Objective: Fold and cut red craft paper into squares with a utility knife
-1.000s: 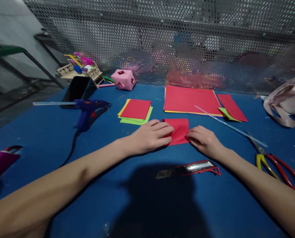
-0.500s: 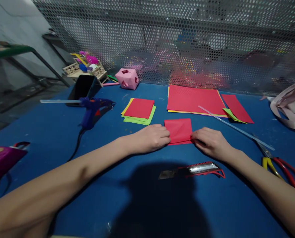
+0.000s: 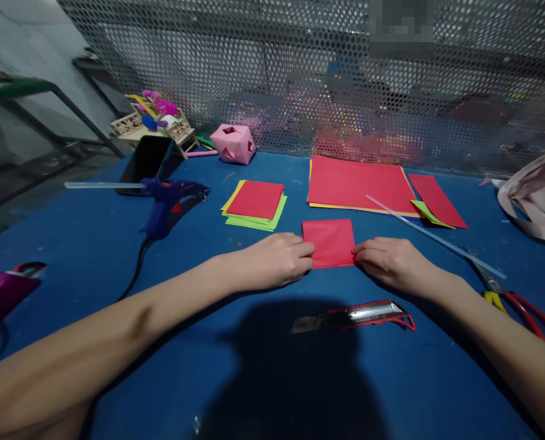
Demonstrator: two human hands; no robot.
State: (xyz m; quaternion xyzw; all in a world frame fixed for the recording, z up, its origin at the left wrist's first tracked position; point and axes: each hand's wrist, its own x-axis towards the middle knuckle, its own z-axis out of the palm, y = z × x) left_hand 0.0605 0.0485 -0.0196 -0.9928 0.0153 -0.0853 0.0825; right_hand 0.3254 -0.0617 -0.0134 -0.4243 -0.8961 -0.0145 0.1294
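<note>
Tabletop (image 3: 171, 348) plain blue; folded paper (image 3: 329, 241) solid red. Small stack (image 3: 256, 200) red, yellow, green. Glue gun (image 3: 159, 214) blue, trigger (image 3: 176, 208) red. Far-edge polyhedron (image 3: 239, 145) pink. Screen (image 3: 276, 36) grey, round-hole pattern.

In dim light, a large shadow (image 3: 295, 373) darkens the blue tabletop (image 3: 180, 360).

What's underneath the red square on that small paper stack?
Under the red square, yellow paper peeks out at its left edge, and lime-green sheets show at front and right. The rest is covered; their number can't be told.
</note>
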